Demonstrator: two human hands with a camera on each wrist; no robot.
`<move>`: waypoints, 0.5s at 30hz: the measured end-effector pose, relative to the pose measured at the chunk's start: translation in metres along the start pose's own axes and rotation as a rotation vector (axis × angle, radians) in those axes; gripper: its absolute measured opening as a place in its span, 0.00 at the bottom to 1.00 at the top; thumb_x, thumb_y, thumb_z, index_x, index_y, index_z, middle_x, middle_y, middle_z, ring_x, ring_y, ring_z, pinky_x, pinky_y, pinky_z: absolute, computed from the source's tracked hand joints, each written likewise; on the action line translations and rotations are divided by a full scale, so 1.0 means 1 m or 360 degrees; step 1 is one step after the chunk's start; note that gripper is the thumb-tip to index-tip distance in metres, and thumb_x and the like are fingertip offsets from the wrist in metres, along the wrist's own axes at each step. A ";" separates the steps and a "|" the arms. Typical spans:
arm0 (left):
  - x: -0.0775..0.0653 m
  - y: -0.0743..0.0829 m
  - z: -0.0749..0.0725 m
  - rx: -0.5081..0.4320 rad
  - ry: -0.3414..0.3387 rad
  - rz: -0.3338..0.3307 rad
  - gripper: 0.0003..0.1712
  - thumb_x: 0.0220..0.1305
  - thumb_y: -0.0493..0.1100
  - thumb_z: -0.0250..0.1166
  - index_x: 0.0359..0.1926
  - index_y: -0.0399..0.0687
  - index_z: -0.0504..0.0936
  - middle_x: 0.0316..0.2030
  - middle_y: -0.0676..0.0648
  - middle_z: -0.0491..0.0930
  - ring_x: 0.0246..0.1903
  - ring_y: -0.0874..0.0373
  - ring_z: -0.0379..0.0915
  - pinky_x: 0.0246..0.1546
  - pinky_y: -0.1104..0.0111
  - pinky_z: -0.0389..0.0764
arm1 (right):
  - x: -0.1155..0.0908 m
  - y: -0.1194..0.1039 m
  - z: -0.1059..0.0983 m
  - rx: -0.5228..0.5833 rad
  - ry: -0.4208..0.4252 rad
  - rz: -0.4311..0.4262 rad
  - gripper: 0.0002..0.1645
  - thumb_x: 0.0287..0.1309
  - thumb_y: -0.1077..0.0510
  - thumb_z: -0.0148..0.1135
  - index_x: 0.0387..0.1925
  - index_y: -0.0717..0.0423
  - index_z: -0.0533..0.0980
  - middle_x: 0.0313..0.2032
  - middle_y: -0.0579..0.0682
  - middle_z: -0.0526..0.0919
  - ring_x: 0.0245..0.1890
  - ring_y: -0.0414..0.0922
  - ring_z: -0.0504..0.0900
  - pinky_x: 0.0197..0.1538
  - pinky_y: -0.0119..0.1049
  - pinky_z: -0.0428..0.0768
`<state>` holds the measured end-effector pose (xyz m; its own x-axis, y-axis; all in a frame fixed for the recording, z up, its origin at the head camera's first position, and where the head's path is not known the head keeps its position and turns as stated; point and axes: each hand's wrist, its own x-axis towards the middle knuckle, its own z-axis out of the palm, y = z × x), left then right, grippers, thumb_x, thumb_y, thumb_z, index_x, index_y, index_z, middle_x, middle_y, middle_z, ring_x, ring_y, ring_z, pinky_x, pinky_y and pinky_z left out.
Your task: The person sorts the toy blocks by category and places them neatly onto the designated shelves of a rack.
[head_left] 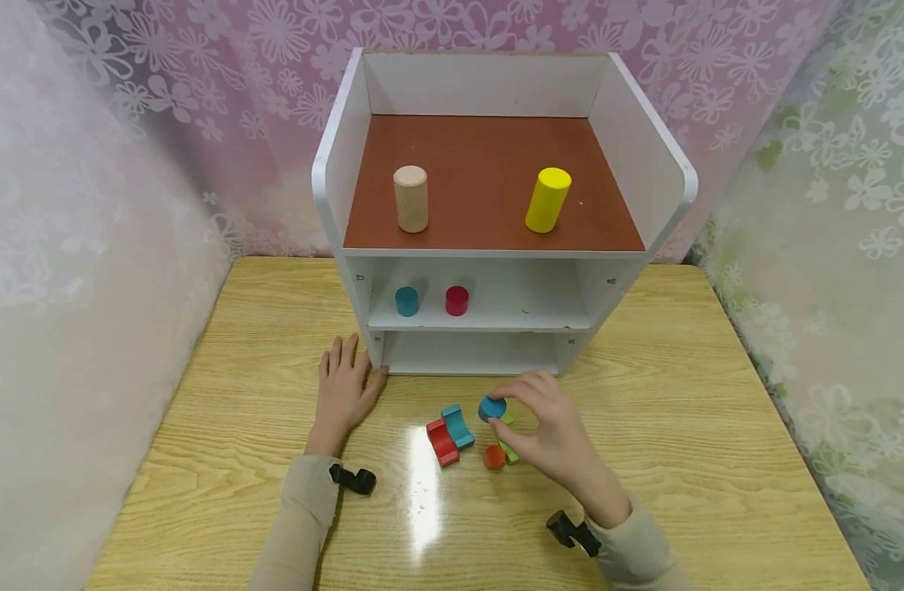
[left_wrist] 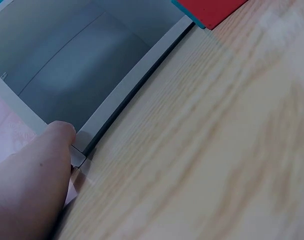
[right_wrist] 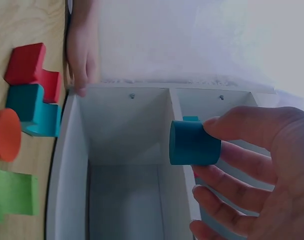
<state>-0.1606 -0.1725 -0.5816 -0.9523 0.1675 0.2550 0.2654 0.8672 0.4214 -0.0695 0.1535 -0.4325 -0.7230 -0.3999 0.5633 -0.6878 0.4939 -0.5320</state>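
Right hand (head_left: 551, 427) pinches the blue cylinder (head_left: 492, 409) above the tabletop (head_left: 259, 345), left hand (head_left: 343, 396) rests outstretched, thumb at the shelf unit's (head_left: 647, 139) corner; best keep cylinder level, pinch light, shelf edges clear.

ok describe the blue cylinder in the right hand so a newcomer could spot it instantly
Look for the white shelf unit on the wooden table. In front of it, a person's right hand pinches a short blue cylinder. A similar teal cylinder stands on the middle shelf, but only this one is held in a hand.
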 end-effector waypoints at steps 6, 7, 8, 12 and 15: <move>0.000 0.000 -0.001 0.0000 0.0004 0.0005 0.35 0.73 0.62 0.49 0.74 0.53 0.64 0.74 0.37 0.54 0.74 0.35 0.39 0.70 0.41 0.41 | 0.012 0.002 -0.005 -0.0058 0.0042 -0.0107 0.21 0.39 0.66 0.78 0.40 0.60 0.84 0.40 0.48 0.84 0.42 0.47 0.76 0.45 0.39 0.75; 0.000 0.000 -0.001 -0.0002 0.0007 0.0007 0.35 0.73 0.62 0.49 0.74 0.53 0.65 0.74 0.37 0.54 0.74 0.35 0.39 0.70 0.41 0.41 | 0.014 0.003 -0.006 -0.0063 0.0052 -0.0127 0.21 0.39 0.67 0.78 0.40 0.60 0.84 0.40 0.48 0.84 0.42 0.47 0.76 0.45 0.40 0.75; 0.000 -0.001 -0.001 -0.0003 0.0011 0.0011 0.35 0.73 0.62 0.49 0.74 0.53 0.65 0.74 0.37 0.54 0.74 0.35 0.39 0.70 0.41 0.41 | 0.017 0.003 -0.007 -0.0074 0.0061 -0.0146 0.21 0.38 0.67 0.78 0.40 0.60 0.84 0.40 0.49 0.84 0.42 0.48 0.76 0.44 0.41 0.75; 0.000 -0.001 -0.001 -0.0005 0.0004 0.0011 0.35 0.73 0.63 0.48 0.74 0.53 0.65 0.74 0.37 0.54 0.74 0.36 0.39 0.71 0.41 0.41 | 0.027 0.004 -0.014 -0.0114 0.0085 -0.0197 0.22 0.38 0.67 0.78 0.40 0.60 0.84 0.39 0.49 0.84 0.41 0.49 0.76 0.44 0.43 0.74; 0.000 -0.001 -0.001 -0.0007 -0.0006 0.0008 0.35 0.73 0.63 0.48 0.74 0.54 0.64 0.74 0.38 0.54 0.74 0.36 0.38 0.71 0.41 0.41 | 0.033 0.005 -0.020 -0.0116 0.0074 -0.0180 0.20 0.39 0.67 0.78 0.40 0.60 0.84 0.39 0.50 0.84 0.42 0.49 0.77 0.45 0.43 0.73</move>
<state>-0.1609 -0.1737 -0.5804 -0.9515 0.1737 0.2538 0.2709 0.8641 0.4242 -0.0955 0.1581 -0.4040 -0.6362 -0.4206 0.6467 -0.7568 0.5033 -0.4171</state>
